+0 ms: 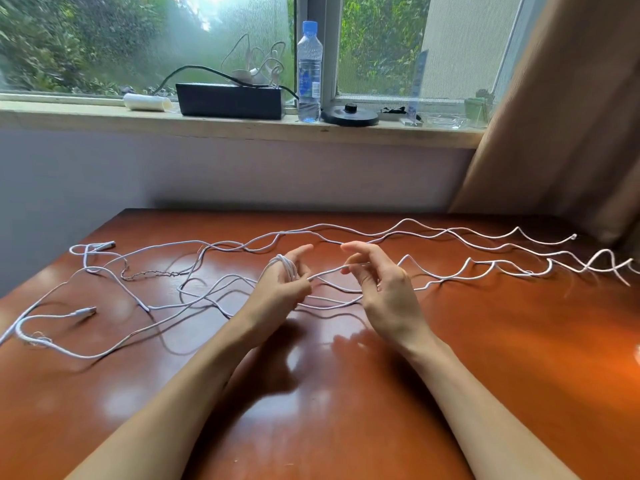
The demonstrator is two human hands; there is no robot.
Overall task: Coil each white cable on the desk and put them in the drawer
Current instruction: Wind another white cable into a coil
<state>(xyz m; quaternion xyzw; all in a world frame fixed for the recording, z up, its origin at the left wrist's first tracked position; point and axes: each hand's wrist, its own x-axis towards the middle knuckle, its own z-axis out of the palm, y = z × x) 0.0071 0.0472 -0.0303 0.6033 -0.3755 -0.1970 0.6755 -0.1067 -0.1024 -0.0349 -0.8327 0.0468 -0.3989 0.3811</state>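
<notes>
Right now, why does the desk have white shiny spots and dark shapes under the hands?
In the head view, daylight from the window bounces off the glossy desk as pale glare patches; the dark shapes are shadows of the left hand and right hand, which hold the white cable; the wide lens also bends the windowsill slightly.

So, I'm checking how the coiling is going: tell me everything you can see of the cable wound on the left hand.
The cable is thin, white and flexible-looking. Several turns wrap the left hand's fingers above the desk. A short taut span leads to the right hand, which pinches it. Beyond, it lies kinked in waves on the desk toward the right; among the other white strands its end cannot be traced.
</notes>
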